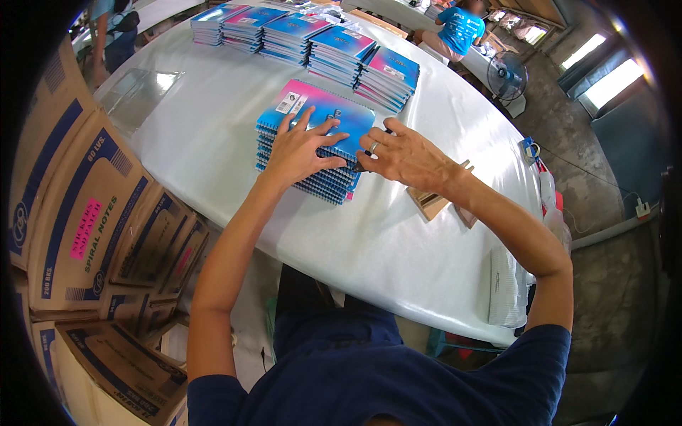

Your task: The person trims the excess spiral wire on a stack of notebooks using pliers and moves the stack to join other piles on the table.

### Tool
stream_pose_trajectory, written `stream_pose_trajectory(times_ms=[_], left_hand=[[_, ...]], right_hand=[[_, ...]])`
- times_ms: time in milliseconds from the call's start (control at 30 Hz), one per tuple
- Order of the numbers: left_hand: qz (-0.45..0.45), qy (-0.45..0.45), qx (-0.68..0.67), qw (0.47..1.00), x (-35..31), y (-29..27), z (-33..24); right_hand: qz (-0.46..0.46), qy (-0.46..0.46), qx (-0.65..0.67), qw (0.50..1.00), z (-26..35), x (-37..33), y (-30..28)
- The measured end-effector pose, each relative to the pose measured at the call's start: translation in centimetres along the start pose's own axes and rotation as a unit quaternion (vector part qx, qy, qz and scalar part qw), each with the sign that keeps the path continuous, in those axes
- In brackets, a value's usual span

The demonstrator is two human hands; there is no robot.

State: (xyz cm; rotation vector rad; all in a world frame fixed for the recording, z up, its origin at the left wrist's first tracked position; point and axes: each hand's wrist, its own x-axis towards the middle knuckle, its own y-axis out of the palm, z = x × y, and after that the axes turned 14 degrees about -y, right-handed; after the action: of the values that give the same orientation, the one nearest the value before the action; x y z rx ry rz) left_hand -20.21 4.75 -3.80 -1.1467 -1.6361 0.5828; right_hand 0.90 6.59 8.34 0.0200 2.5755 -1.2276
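A stack of spiral notebooks with blue and pink covers stands in front of me, its wire bindings facing my side. On the top cover my left hand lies with its fingers spread, pressing near the bound edge. My right hand, with a ring on one finger, is curled closed at the stack's near right corner. A small dark tip shows under its fingers by the wire end; what it belongs to is hidden in the hand. A wooden piece lies on the table beside my right wrist.
Several more notebook stacks line the table's far side. A clear plastic sheet lies at the far left. Cardboard boxes are piled along the left. White packs sit at the right edge. Beyond are a fan and a seated person.
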Motion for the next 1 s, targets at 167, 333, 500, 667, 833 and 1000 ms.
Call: stream_pose_trajectory(times_ms=[167, 333, 500, 667, 833, 1000], left_hand=[[0.007, -0.002, 0.008, 1.000, -0.2, -0.2, 0.3], [0.001, 0.009, 0.018, 1.000, -0.9, -0.9, 0.3], [0.022, 0.006, 0.008, 1.000, -0.6, -0.8, 0.2], [0.013, 0.017, -0.003, 1.000, -0.5, -0.4, 0.5], [-0.014, -0.008, 0.044, 0.999, -1.4, -0.4, -0.5], [-0.035, -0.006, 0.016, 0.999, -2.3, 0.4, -0.8]], right_hand=[[0.230, 0.143, 0.094, 0.958, 2.4, 2.4, -1.6], [0.029, 0.050, 0.023, 0.998, 0.2, 0.6, -1.8], [0.008, -0.025, 0.007, 1.000, 0.3, 0.3, -0.2], [0.183, 0.100, 0.109, 0.972, 2.3, 2.1, -0.6], [0.173, 0.098, 0.055, 0.979, 1.8, 2.2, -1.8], [0.011, 0.017, 0.055, 0.998, 1.4, 0.6, 0.3]])
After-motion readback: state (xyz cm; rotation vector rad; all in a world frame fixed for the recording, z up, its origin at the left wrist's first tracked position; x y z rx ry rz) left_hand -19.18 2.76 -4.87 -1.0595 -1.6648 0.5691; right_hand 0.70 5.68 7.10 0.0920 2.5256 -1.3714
